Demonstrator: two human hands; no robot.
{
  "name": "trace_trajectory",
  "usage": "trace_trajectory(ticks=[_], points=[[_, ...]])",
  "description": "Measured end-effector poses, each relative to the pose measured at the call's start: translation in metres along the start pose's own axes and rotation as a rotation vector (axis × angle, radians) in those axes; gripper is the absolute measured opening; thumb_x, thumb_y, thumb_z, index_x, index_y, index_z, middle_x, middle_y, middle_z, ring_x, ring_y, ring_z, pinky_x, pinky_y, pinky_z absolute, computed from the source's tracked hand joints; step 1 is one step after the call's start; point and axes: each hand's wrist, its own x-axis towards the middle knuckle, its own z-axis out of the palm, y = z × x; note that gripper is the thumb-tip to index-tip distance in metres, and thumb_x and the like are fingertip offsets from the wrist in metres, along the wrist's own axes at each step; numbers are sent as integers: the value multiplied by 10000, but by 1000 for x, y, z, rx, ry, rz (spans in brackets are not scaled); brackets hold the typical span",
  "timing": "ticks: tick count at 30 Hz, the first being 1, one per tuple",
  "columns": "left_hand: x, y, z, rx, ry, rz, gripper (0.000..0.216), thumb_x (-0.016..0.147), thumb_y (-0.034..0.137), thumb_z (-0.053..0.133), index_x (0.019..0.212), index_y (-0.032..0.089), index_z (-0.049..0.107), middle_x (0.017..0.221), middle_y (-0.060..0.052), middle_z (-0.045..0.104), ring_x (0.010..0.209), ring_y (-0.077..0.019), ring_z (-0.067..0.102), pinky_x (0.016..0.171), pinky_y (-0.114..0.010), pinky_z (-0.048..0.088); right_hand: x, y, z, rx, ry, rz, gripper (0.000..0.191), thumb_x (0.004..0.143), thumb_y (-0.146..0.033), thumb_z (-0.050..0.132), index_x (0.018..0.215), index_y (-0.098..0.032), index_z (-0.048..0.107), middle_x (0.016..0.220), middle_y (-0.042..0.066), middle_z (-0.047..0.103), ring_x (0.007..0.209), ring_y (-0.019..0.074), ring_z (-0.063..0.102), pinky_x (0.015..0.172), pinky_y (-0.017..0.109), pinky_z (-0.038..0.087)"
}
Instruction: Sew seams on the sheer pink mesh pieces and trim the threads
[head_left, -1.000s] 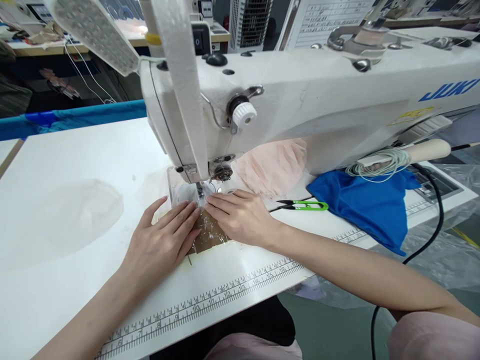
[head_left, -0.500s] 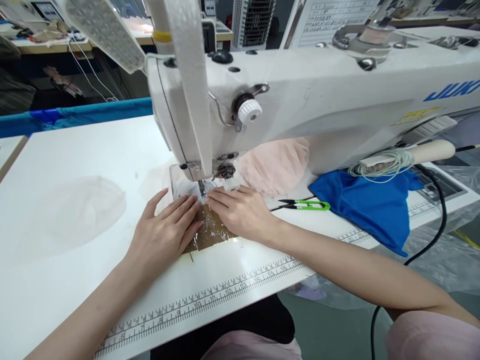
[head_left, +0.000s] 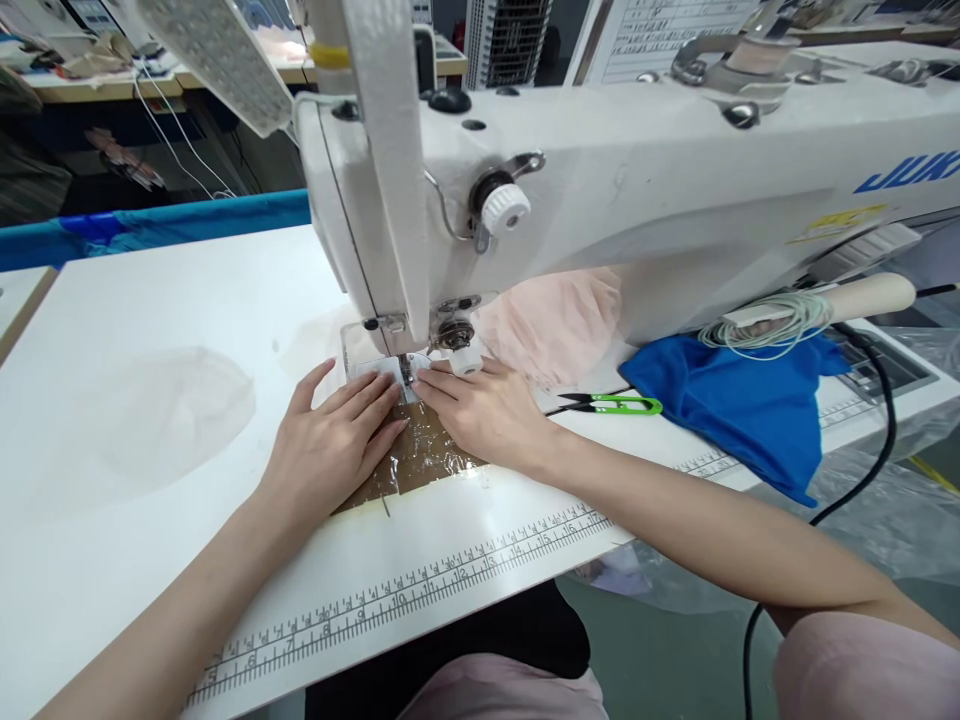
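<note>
While both hands lie palm down below the needle, the thin pale cloth (head_left: pixel 384 370) sits under the presser foot (head_left: pixel 406 366), just ahead of the fingertips; the left hand (head_left: pixel 330 435) touches its near-left part, little finger spread outward and the middle fingers close together; the right hand (head_left: pixel 491 415) lies at the other side of the foot, its fingers straight and side by side, its thumb out of sight, so I cannot tell whether it pinches anything.

Fingers and foot cover much of the cloth, and its outline is hard to make out; a small white part of the sewing machine (head_left: pixel 675 170) overlaps the right hand's fingers; the machine's blue lettering is cut off at the right edge.

Between the hands, a brown patch (head_left: pixel 427 450) under shiny clear film lies on the white table (head_left: pixel 135 310), whose near edge bears a printed ruler scale (head_left: pixel 405 598); pink cloth (head_left: pixel 555 320) lies behind the right hand, with green-handled snips (head_left: pixel 630 404) and a crumpled blue cloth (head_left: pixel 739 410) farther right; beyond stand another worktable (head_left: pixel 97 88) with cluttered things and a unit with a black grille (head_left: pixel 517 40).
</note>
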Motion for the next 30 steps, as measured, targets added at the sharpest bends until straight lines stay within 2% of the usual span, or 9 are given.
trace_trajectory(ticks=[12,18,24,30], points=[[-1,-3,3,-68,-76,-104,389,1000,369,429,1320,198,569,1311,-108,628,1240,-266,586,1130,-544,305,-2,5,-11,90,15,47,344,879,-47,435,1018,-131,738,999,79,761,972,215,677,938,389,494],[-3,-1,4,-67,-94,-131,432,1003,377,414,1336,138,553,1345,-120,599,1273,-267,557,1136,-526,327,-3,8,-17,12,65,42,352,911,-77,421,1013,-154,749,960,57,768,932,200,697,911,377,526],[-6,-3,7,-46,-102,-141,509,1006,431,379,1342,85,539,1363,-134,585,1282,-268,546,1074,-459,445,-3,10,-20,-36,145,21,338,874,-71,439,948,-160,757,813,52,760,890,210,709,842,367,565],[-9,0,7,-28,-73,-140,481,1004,426,389,1314,101,562,1361,-128,591,1280,-268,548,1036,-440,483,-3,11,-19,-12,116,49,347,867,-82,452,1046,-179,733,919,65,767,908,226,711,817,398,582]])
